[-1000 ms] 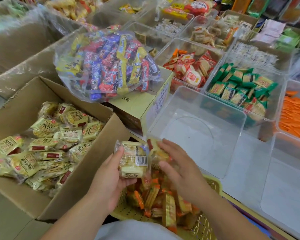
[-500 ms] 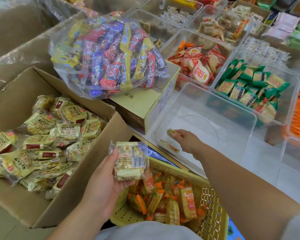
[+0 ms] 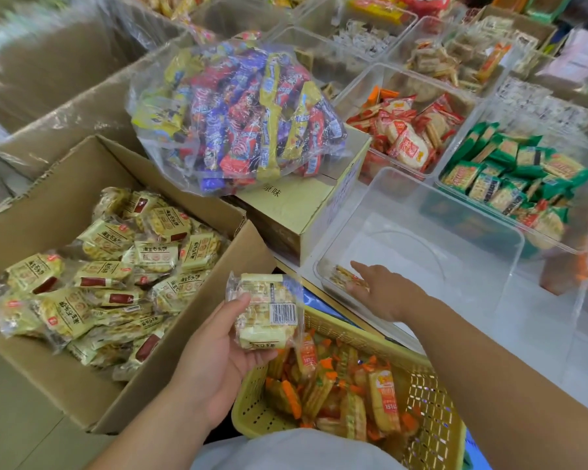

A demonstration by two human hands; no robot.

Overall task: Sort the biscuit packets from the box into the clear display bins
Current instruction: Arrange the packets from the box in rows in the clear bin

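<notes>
An open cardboard box (image 3: 82, 395) at the left is full of pale yellow biscuit packets (image 3: 116, 276). My left hand (image 3: 214, 357) grips a small stack of these packets (image 3: 267, 312) above the basket's left corner. My right hand (image 3: 384, 293) reaches into the near corner of a clear display bin (image 3: 489, 228), fingers straight and spread. One biscuit packet (image 3: 342, 274) lies on the bin floor just under my fingertips, seen through the bin wall. The rest of the bin floor is bare.
A yellow basket (image 3: 431, 395) of orange packets sits in front of me. A clear bag of mixed sweets (image 3: 238, 113) rests on a closed carton (image 3: 296, 212). Behind are bins of red packets (image 3: 404, 130) and green packets (image 3: 510, 178).
My right hand carried a packet from beside the left hand into the clear bin and has opened over it. The left hand has kept holding its packets.
</notes>
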